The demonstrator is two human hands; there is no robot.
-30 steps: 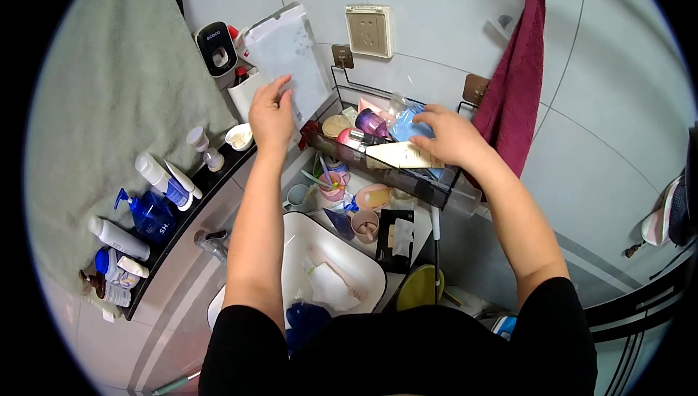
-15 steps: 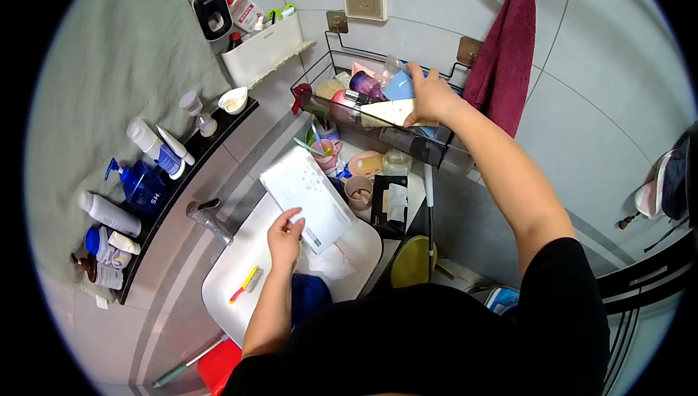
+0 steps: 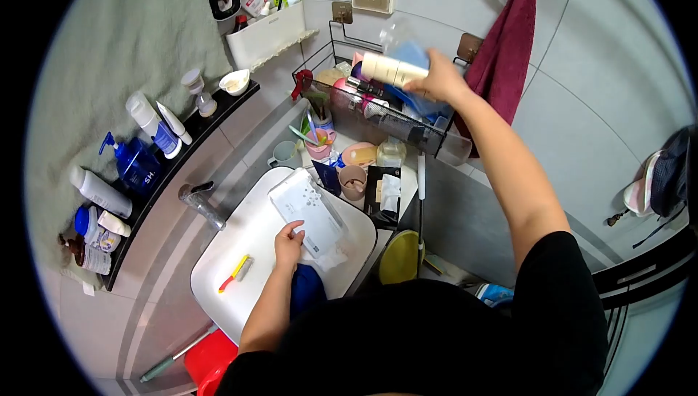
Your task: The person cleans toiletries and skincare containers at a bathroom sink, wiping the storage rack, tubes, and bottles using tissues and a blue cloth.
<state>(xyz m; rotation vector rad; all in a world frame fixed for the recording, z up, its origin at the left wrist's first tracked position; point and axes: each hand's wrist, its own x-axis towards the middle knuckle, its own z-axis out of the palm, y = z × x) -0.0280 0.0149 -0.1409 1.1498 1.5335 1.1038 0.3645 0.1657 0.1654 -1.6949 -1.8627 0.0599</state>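
My left hand (image 3: 289,245) is closed on the lower left edge of a flat white box (image 3: 309,210) with a grey dotted pattern, tilted above the sink (image 3: 207,250). Over the wire basket (image 3: 327,94) on the wall, my right hand (image 3: 440,82) grips a cream-coloured tube (image 3: 392,70). A blurred blue item (image 3: 413,56) and a clear plastic piece show beside the tube; whether the hand holds them too is unclear. Bottles and small toiletries lie in the basket below. In the sink rests a brush (image 3: 236,274) with a red and yellow handle.
A curved black shelf (image 3: 185,152) at left carries several bottles and tubes. Cups, a soap dish and a black tissue pack (image 3: 383,194) crowd the counter behind the sink. A faucet (image 3: 202,205) reaches over the basin. A dark red towel (image 3: 505,54) hangs right of the basket.
My right hand has lifted the cream-coloured tube up from the basket, the blue item rising beside it. The white box in my left hand has shifted slightly lower. The view has moved a little.
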